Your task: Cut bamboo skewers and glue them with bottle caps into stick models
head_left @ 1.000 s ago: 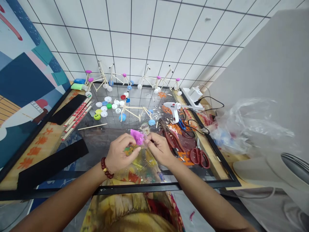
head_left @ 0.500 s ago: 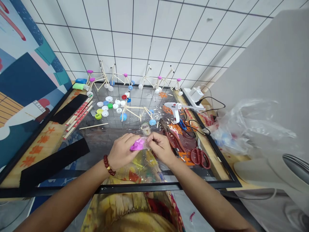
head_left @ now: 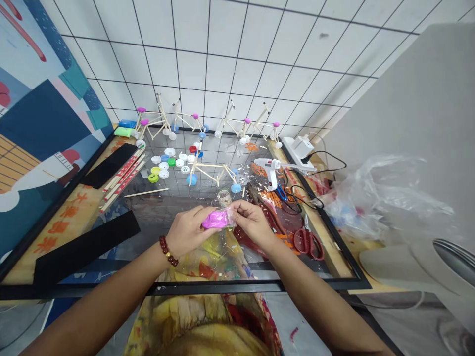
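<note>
Between my hands is a small clear plastic packet of bright pink modelling clay. My left hand grips its left end, thumb below and fingers above. The fingers of my right hand pinch the clear wrapper at its right end. Just beyond the packet stands a roll of tape. Farther back, a small stick frame rests on blue bottle caps. Loose bottle caps in white, green, red and yellow lie to its left.
Several stick frames with pink tops line the tiled wall. A white glue gun, pliers and red-handled scissors lie to the right. Wooden sticks and black strips are at left. A power strip sits at the back right.
The pink packet has turned and shows more of its side. My right fingers have shifted slightly right and spread a little while still pinching the wrapper.
</note>
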A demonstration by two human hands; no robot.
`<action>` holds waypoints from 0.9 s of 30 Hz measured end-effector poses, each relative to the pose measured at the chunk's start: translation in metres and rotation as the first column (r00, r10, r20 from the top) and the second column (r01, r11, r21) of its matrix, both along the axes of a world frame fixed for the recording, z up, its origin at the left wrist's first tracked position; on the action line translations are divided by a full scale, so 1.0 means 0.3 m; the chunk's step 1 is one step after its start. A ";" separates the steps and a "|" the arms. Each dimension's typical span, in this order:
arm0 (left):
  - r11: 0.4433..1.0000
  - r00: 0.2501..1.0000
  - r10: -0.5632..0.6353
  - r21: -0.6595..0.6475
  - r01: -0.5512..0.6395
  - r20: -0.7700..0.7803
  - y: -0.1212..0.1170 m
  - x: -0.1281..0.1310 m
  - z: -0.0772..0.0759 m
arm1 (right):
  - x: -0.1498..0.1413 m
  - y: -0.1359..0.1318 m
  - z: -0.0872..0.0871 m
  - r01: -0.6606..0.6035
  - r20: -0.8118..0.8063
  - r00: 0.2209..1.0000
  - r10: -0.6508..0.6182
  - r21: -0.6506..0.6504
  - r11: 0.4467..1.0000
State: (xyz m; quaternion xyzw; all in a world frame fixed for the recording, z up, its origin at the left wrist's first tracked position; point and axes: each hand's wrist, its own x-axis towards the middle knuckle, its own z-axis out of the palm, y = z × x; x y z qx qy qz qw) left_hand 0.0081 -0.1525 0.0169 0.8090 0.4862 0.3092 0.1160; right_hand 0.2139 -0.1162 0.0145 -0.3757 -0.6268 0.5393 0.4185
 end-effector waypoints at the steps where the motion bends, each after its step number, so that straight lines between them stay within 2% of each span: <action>1: 1.000 1.000 0.008 -0.002 -0.008 -0.002 -0.002 0.002 -0.001 | 0.002 0.002 -0.002 -0.020 0.007 1.000 0.020 -0.004 1.000; 5: 1.000 1.000 -0.018 0.015 0.017 0.025 -0.021 0.012 0.015 | 0.004 -0.004 -0.009 -0.052 0.006 0.999 0.052 -0.022 0.998; 8: 0.998 0.979 -0.063 0.035 0.058 0.192 -0.015 -0.004 0.061 | 0.004 -0.008 -0.010 -0.060 -0.024 0.998 0.058 -0.071 0.996; 11: 0.992 0.900 0.100 0.024 -0.121 0.425 0.038 -0.064 0.123 | 0.006 -0.007 -0.007 -0.080 -0.063 0.995 0.071 -0.144 0.986; 13: 0.973 0.838 0.216 -0.034 -0.230 0.501 0.096 -0.124 0.159 | 0.012 -0.006 -0.007 -0.085 -0.086 0.994 0.070 -0.191 0.978; 14: 0.969 0.825 0.241 -0.074 -0.237 0.511 0.127 -0.157 0.173 | 0.016 -0.006 -0.009 -0.087 -0.091 0.993 0.068 -0.211 0.974; 17: 0.970 0.832 0.220 -0.205 -0.132 0.509 0.219 -0.248 0.197 | 0.036 -0.005 -0.027 -0.080 -0.064 0.996 0.065 -0.266 0.961; 21: 0.939 0.874 0.113 -0.339 0.062 0.473 0.333 -0.317 0.192 | 0.065 0.001 -0.061 -0.051 -0.040 0.998 0.040 -0.311 0.949; 25: 0.895 0.905 0.029 -0.414 0.165 0.425 0.411 -0.316 0.180 | 0.073 0.011 -0.064 -0.010 -0.031 1.000 0.000 -0.325 0.946; 27: 0.923 0.911 0.017 -0.356 0.144 0.413 0.401 -0.292 0.194 | 0.068 0.006 -0.049 0.033 -0.014 0.999 -0.039 -0.299 0.954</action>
